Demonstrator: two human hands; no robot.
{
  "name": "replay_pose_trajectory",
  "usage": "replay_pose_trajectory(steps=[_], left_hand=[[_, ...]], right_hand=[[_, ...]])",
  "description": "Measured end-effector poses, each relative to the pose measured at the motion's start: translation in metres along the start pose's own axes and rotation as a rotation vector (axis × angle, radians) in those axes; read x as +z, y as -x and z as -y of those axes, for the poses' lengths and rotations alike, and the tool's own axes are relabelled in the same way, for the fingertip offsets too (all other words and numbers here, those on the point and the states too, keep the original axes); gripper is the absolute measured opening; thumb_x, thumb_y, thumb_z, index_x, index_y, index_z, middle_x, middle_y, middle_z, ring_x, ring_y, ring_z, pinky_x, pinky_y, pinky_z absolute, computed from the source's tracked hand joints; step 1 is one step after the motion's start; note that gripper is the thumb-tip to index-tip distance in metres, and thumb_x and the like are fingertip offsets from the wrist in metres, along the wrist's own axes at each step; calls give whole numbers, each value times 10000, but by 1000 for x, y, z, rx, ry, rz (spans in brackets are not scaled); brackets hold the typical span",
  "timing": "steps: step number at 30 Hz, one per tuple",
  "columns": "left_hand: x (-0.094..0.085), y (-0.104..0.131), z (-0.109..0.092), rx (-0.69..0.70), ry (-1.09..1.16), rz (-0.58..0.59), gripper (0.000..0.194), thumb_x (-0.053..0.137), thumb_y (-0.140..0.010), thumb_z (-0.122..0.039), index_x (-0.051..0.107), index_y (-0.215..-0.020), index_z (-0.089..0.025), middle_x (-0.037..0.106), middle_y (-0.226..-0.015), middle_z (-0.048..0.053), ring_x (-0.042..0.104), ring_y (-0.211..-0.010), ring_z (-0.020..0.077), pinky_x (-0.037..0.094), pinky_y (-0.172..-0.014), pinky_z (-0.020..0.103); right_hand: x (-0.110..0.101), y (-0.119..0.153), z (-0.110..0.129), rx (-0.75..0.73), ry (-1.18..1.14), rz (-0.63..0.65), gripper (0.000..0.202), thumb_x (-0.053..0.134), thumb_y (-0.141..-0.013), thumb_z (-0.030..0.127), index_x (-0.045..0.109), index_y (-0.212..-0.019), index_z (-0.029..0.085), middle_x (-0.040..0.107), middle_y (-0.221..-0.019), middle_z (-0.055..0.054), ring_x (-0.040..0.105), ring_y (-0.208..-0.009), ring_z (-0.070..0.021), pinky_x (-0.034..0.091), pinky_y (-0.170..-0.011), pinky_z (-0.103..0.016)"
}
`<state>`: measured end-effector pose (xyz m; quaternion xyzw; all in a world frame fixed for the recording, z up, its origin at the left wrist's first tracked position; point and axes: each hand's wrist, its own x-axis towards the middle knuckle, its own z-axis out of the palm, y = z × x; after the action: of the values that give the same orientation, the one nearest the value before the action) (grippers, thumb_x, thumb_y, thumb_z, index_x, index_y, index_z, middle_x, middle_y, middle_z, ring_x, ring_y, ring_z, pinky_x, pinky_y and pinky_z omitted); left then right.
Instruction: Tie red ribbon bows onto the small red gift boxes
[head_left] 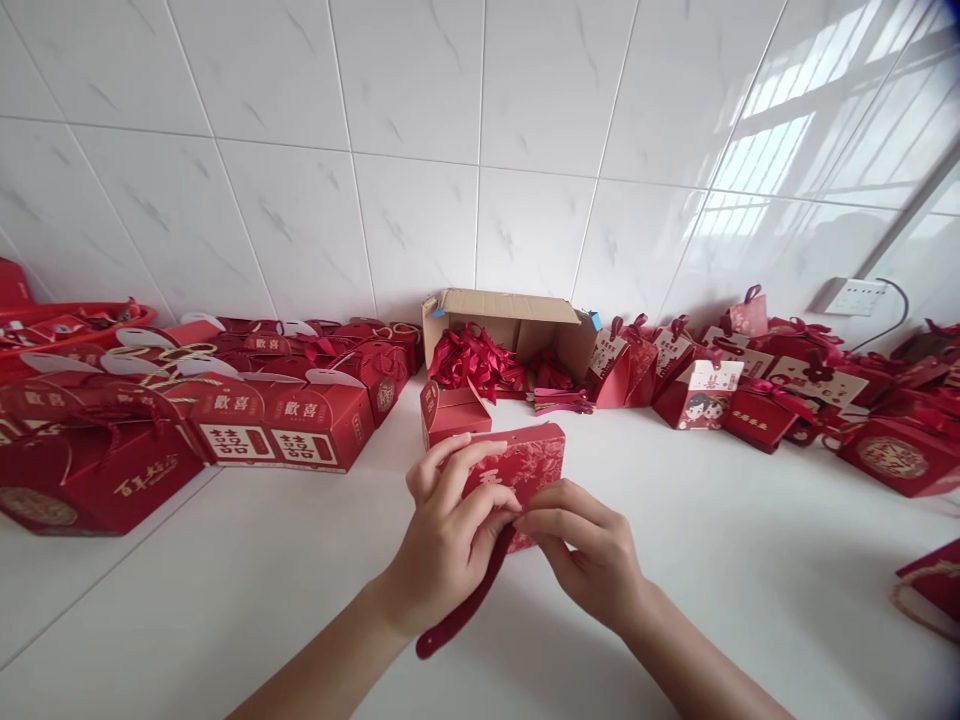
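A dark red strap (471, 608) with a small hole at its rounded lower end hangs from between my fingertips. My left hand (448, 525) is closed, pinching the strap near its upper end. My right hand (592, 545) is closed too, its thumb and forefinger meeting the same end beside the left fingertips. Just behind both hands stands a red patterned gift box (546, 458), with small holes along its top edge. The fingers hide much of its front, and whether the strap passes into the box cannot be seen.
Behind it sits a small open red box (459, 412). A cardboard box (517, 303) by the tiled wall holds red ribbons (476, 362), with flat straps (562, 402) in front. Red gift boxes (300, 425) line the left; more boxes (765, 415) crowd the right.
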<state>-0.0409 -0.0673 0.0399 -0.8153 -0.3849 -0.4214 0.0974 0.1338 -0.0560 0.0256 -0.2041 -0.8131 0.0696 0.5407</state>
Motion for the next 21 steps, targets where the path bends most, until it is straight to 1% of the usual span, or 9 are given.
replay_pose_trajectory(steps=[3, 5, 8, 11, 13, 14, 16, 19, 21], left_hand=[[3, -1, 1, 5, -13, -80, 225, 561, -800, -118, 583, -980, -252, 317, -1385, 73, 282, -1262, 304, 268, -1020, 474], [4, -2, 4, -42, -3, -179, 393, 597, -783, -160, 508, -1156, -244, 258, -1409, 117, 268, -1284, 322, 265, -1036, 497], [6, -4, 11, -193, 121, -292, 631, 635, -769, -215, 333, -1323, -224, 368, -1336, 150, 351, -1261, 306, 326, -1018, 478], [8, -7, 16, -385, 411, -209, 688, 627, -791, -266, 243, -1360, -239, 553, -1154, 104, 549, -1076, 237, 461, -894, 390], [9, -7, 17, -434, 565, -138, 669, 620, -800, -271, 244, -1353, -247, 611, -1042, 67, 612, -929, 194, 498, -819, 347], [9, -7, 16, -425, 606, -122, 662, 621, -800, -260, 251, -1349, -251, 620, -1013, 57, 619, -886, 180, 501, -805, 337], [9, -6, 14, -371, 636, -112, 664, 621, -796, -216, 255, -1348, -260, 620, -998, 48, 614, -868, 166, 495, -805, 328], [8, -4, 8, -288, 662, -102, 663, 591, -805, -157, 240, -1357, -269, 611, -988, 43, 603, -888, 160, 489, -813, 320], [7, -4, 6, -248, 673, -99, 661, 580, -803, -136, 239, -1355, -262, 612, -969, 40, 601, -875, 155, 485, -816, 321]], right_hand=[[0, 0, -1, -5, 16, 3, 277, 492, -813, 0, 610, -923, 225, 615, -818, -46, 575, -717, -142, 499, -601, -269], [-3, 0, -2, -8, 34, -10, 279, 487, -809, -2, 597, -928, 225, 617, -818, -47, 575, -726, -153, 492, -611, -287], [-8, 0, -4, 71, 49, -75, 266, 511, -814, 25, 564, -974, 231, 625, -801, -38, 581, -730, -163, 489, -627, -307], [-12, -2, -7, 155, 38, -161, 239, 552, -817, 56, 566, -973, 236, 630, -773, -21, 585, -710, -160, 487, -639, -316], [-14, -2, -9, 122, 26, -184, 232, 571, -809, 53, 594, -933, 248, 624, -768, -15, 587, -722, -163, 483, -662, -330], [-15, -2, -9, 99, 40, -195, 229, 584, -801, 54, 612, -907, 254, 621, -802, -22, 590, -763, -172, 479, -686, -345], [-15, -2, -11, 82, 91, -228, 193, 616, -782, 78, 650, -833, 261, 595, -992, -58, 572, -951, -225, 463, -758, -394], [-14, -2, -12, 124, 87, -250, 126, 644, -768, 136, 678, -748, 255, 408, -1328, -54, 384, -1251, -324, 408, -893, -487], [-12, -2, -12, 146, -30, -214, 106, 642, -773, 152, 680, -753, 249, 333, -1403, -34, 307, -1312, -338, 392, -950, -517]])
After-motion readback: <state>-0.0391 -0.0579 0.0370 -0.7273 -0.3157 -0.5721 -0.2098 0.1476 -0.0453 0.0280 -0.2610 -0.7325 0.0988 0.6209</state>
